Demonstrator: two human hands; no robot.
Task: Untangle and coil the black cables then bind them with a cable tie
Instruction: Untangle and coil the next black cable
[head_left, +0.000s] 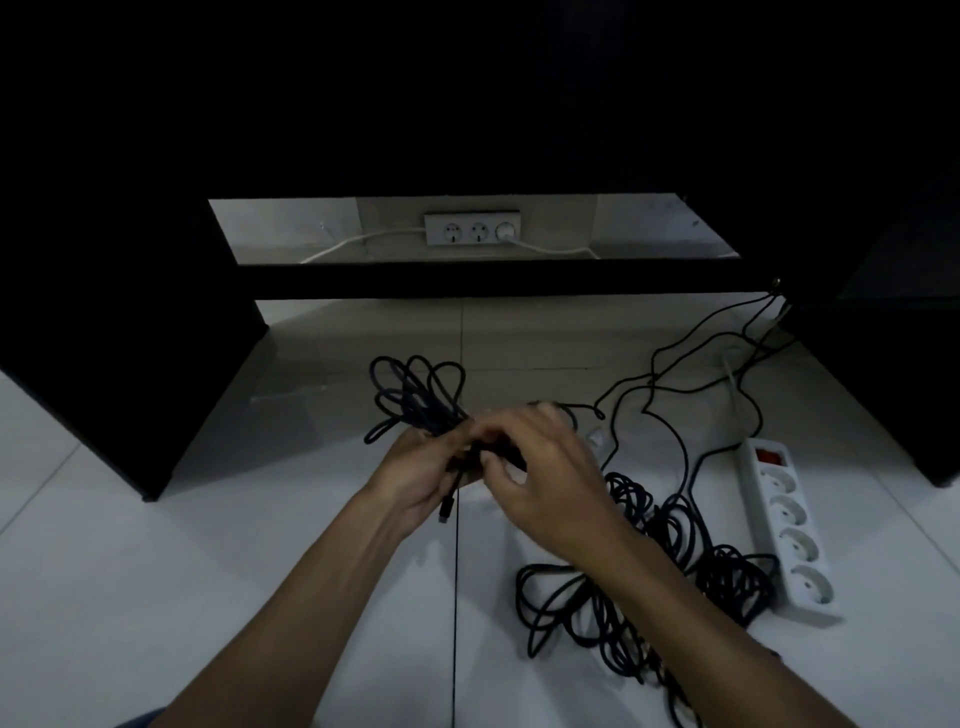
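Pinching at the waist of a gathered bundle of black cable (415, 400), the fingers of the right hand (540, 467) are curling in over the strands, and this looks like the binding step for that one coil; whether a cable tie is between the fingertips cannot be told, as the spot is blurred and dark. The left hand (415, 467) is gripping the same waist from the other side, fingers wrapped round it, with a plug end (445, 512) hanging just below its palm. Loops of the bundle are fanning out beyond the fingers, away from the person. Next, the wrap likely needs cinching while the left hand is keeping the loops from springing apart. Both wrists are meeting over the pale floor (208, 571), forearms reaching in from the near edge. Under the right forearm, a second heap of tangled cable (649, 582) is lying unsorted, and just beyond it a white power strip (784, 525).
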